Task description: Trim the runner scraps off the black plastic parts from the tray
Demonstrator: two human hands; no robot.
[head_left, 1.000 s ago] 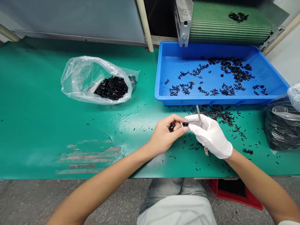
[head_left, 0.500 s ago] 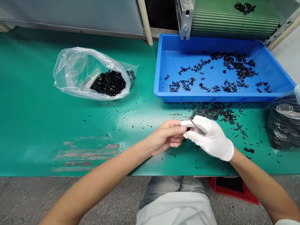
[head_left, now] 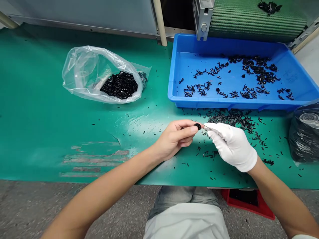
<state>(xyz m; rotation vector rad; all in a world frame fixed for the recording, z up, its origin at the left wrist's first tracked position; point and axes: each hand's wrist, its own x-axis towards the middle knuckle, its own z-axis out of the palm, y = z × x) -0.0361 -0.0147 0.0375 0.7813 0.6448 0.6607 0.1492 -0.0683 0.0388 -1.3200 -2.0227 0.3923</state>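
My bare left hand (head_left: pixel 178 136) pinches a small round black part (head_left: pixel 197 126) between thumb and forefinger. My right hand (head_left: pixel 230 142), in a white glove, is closed round a thin metal tool (head_left: pixel 211 129). The tool's narrow tip points left at the black part, close to its edge; whether they touch is too small to tell. Most of the tool is hidden by the gloved fingers. Short black sticks (head_left: pixel 228 120) lie heaped just beyond my right hand, with more scattered around both hands.
A blue tray (head_left: pixel 233 103) with black pieces stands at the back right, below a green conveyor belt (head_left: pixel 251 23). An open clear bag (head_left: pixel 82 89) of black parts lies left. A filled bag (head_left: pixel 305 136) sits at the right edge. Below the green table (head_left: pixel 37 132) is a red bin (head_left: pixel 264 209).
My right hand has drawn slightly back to the right, and the tool has tipped flatter. The round black part now shows clearly in my left fingertips. The whole view has shifted a little.
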